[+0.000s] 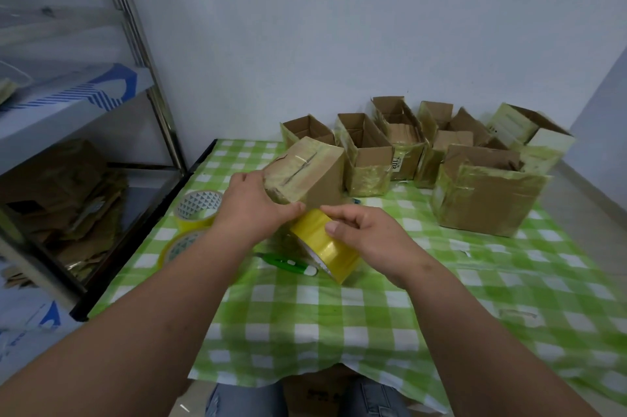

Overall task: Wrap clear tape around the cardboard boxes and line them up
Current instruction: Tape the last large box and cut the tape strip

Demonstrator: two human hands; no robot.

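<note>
Yellowish tape roll (324,245) is in my right hand (368,240), fingers curled over the top of it, and it sits right under the box (305,174) I'm working on. My left hand (252,209) grips the near end of that box, thumb along the bottom edge, holding it tilted above the green checked tablecloth (339,315).

Tip for this bit, I'd say: keep the box pinned firm with the left so it doesn't spin, pull the roll tight against the cardboard, and press the strip down as it goes round or it'll wrinkle. This box has its flaps closed with a slit down the middle, so I'd run the tape over that seam.

Behind it, a row of boxes (366,158) stands along the wall, most open at the top and banded with tape already. They look empty from here, though I can't see to the bottom of them. Two spare rolls (198,208) sit to the left, and a green cutter (288,264) lies near the roll.
</note>
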